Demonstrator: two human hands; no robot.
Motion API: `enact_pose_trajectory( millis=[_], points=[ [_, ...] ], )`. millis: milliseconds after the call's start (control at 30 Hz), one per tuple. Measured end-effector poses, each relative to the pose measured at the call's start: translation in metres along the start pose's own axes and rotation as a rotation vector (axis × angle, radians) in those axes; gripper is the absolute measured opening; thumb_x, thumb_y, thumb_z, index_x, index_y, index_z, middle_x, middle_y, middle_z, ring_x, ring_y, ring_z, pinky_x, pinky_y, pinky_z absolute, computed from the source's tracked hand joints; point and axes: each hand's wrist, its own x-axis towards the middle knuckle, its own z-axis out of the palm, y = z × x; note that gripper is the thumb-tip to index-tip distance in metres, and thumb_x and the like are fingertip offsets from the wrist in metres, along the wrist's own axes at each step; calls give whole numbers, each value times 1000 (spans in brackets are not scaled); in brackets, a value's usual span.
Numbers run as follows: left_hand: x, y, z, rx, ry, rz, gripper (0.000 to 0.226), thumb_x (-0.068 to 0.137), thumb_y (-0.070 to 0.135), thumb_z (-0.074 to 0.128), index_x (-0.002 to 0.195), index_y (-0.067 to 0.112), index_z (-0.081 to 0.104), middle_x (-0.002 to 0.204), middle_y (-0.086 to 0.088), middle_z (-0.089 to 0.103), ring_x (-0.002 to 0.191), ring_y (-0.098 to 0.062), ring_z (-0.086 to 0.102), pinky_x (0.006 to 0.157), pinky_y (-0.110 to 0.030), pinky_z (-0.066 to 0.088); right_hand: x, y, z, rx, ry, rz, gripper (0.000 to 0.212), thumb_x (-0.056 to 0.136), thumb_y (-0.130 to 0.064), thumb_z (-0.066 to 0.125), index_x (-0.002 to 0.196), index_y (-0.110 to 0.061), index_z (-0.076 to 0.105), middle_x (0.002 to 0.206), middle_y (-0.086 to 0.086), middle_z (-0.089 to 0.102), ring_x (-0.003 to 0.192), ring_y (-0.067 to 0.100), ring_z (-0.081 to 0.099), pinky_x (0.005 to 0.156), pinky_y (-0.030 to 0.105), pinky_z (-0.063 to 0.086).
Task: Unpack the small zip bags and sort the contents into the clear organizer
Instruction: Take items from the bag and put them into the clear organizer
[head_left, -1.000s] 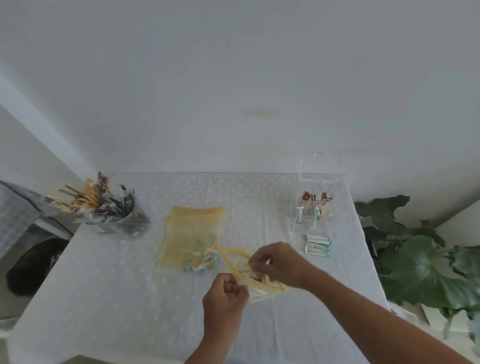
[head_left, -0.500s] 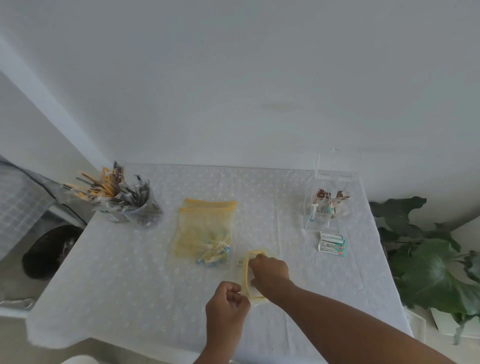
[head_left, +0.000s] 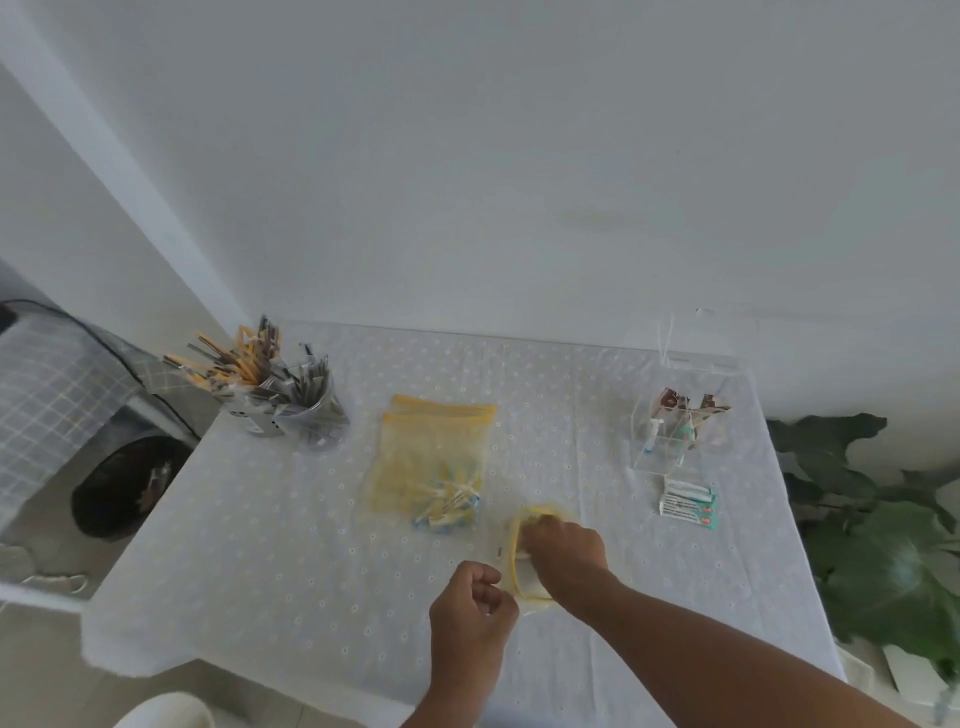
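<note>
Right hand (head_left: 563, 543) is plunged into the mouth of the open zip bag (head_left: 519, 577), fingers hidden, so their grip cannot be told. Left hand (head_left: 475, 603) pinches the bag's near rim, fist closed, bracing it on the tabletop (head_left: 270, 545). Clear organizer (head_left: 670, 436) stands well apart, far right. Recommended: keep the rim taut, withdraw contents gently. Remaining bags (head_left: 431, 457) lie unopened nearby.
</note>
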Motion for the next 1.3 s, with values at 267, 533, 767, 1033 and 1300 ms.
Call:
enact_pose_trajectory(
  millis=[267,533,767,1033,1300],
  points=[
    [8,3,-4,3,33,-10,26,73,4,77,81,25,66,65,3,69,65,-3,65,57,-12,48,-7,17,-6,148,36,-119,37,97,-19,50,134,-25,54,126,1,62,108,29,64,82,36,50],
    [17,2,-10,46,60,-17,23,71,5,78,79,23,66,62,4,68,60,-2,63,52,-11,44,-20,53,-21,435,-92,-231,34,95,-22,66,128,-14,68,116,0,72,101,11,66,91,20,52],
    [12,-6,-3,108,14,37,28,69,-1,75,75,24,65,58,-1,65,59,-11,62,51,-15,45,-18,59,-26,480,-163,7,23,103,-22,52,117,-17,69,117,1,65,93,12,60,74,17,46],
    [5,-18,13,152,-19,61,29,68,1,73,73,27,63,56,0,64,56,-12,61,52,-21,45,-38,45,-3,214,-314,-26,47,92,-55,62,126,-24,50,124,1,62,108,25,62,84,35,48],
    [7,-32,2,165,-1,30,30,67,-2,73,68,25,62,56,-6,61,52,-14,55,50,-19,42,-45,49,10,717,-143,19,44,81,-39,83,116,-20,66,98,-12,64,82,2,60,74,14,52]
  ],
)
